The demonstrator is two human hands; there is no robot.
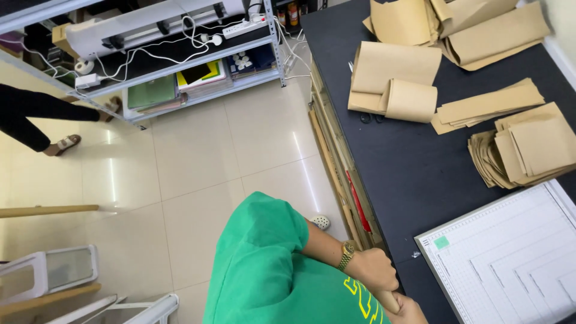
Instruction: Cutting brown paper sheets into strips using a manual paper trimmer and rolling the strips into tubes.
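Fingers point(384, 277) of your left hand point(375, 270) are clenching a tan paper roll point(389, 301) beside the black counter point(414, 174); your right hand point(411, 311), just below, is gripping it too.

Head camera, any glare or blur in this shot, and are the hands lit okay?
Head view: bright streaks of glare on the floor tiles; paper stacks on the black table sharp; hands evenly lit at the bottom edge, one partly cut off.

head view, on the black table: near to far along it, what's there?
White gridded cutting mat → pile of folded brown paper pieces → flat stack of brown strips → rolled brown paper sheets → loose brown sheets at the far end.
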